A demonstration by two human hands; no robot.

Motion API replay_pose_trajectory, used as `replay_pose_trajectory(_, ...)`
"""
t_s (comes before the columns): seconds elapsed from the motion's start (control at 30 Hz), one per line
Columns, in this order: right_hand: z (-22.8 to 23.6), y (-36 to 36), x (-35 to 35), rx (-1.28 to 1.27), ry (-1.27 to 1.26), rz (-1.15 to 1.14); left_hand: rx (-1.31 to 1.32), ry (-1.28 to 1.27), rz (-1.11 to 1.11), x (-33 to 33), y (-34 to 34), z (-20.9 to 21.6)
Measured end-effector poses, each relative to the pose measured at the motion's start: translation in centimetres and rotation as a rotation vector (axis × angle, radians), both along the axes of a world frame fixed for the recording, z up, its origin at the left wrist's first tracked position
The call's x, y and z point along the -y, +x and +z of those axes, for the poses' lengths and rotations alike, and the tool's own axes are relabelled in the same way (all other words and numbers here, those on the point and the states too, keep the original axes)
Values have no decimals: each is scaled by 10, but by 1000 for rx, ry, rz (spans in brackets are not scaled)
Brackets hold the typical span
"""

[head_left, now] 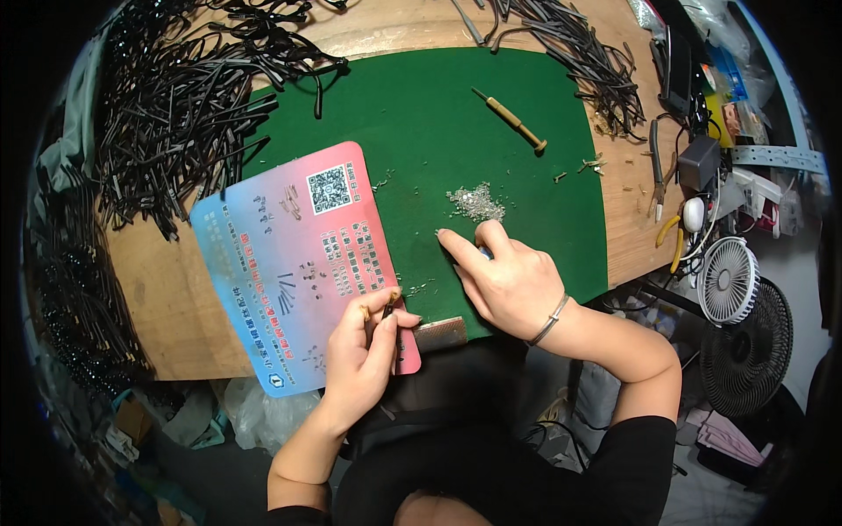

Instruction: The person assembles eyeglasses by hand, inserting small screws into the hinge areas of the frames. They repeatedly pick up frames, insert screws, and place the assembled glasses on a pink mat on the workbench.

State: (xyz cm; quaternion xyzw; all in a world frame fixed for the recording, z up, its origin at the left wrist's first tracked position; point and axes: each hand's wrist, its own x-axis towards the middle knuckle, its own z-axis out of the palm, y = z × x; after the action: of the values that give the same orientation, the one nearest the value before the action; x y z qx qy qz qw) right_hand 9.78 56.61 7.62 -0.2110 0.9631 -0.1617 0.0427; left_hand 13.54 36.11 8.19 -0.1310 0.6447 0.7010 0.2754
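Note:
My left hand is over the lower right corner of a blue and pink printed mat. Its thumb and fingers are pinched on a small dark piece, too small to name. On the green mat rests my right hand, its fingers just below a heap of tiny silvery pieces. A bit of blue shows between its bent fingers; the rest of what it holds is hidden. Small metal parts lie in groups on the printed mat.
Black eyeglass temples are heaped at the left, with another heap at the far right. A brass-coloured screwdriver lies on the green mat. Yellow-handled pliers, a white fan and a black fan are at the right.

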Motion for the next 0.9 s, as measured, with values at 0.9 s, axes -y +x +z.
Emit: replay_pose_trajectory(0.9,39,-13,28,1372,-647,-240,-675,-602,24,-20,12,-25)
